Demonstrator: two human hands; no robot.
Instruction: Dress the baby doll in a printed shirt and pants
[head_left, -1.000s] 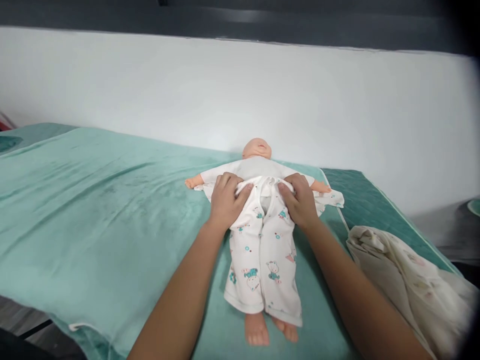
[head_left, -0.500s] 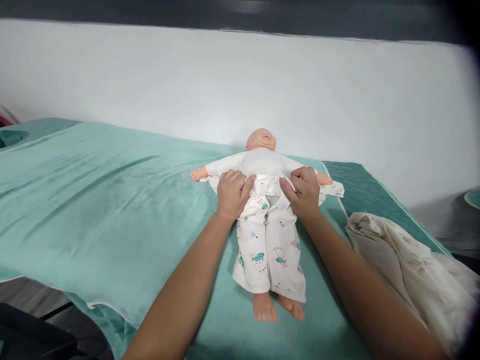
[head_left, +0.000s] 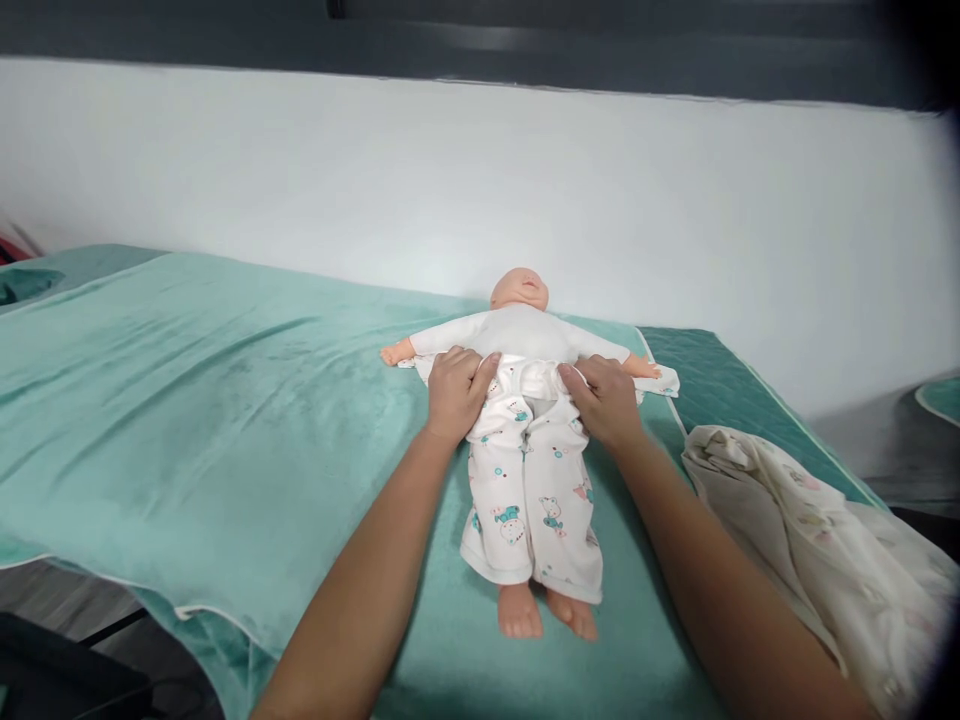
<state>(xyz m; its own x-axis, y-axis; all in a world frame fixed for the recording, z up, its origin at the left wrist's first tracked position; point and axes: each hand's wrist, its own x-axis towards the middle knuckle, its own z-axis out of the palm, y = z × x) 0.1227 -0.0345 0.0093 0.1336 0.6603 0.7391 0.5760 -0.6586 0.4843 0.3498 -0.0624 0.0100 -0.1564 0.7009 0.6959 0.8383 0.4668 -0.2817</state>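
Observation:
A baby doll lies on its back with its head away from me and its arms spread. White pants with a teal and pink animal print cover its legs, and both bare feet stick out of the cuffs. My left hand is closed on the left side of the waistband. On the other side, my right hand grips the waistband with the thumb on top. The doll's torso is in plain white, and a printed cloth shows beneath its arms. My fingertips are hidden in the fabric.
A teal sheet covers the bed under the doll. To the right lies a crumpled off-white cloth, near a darker green quilted cover. A white wall rises behind the bed. Something black stands at the lower left.
The right hand has lowered a little and now lies flatter against the doll's side, still on the waistband. The view has tilted slightly upward. The doll's pose is about the same.

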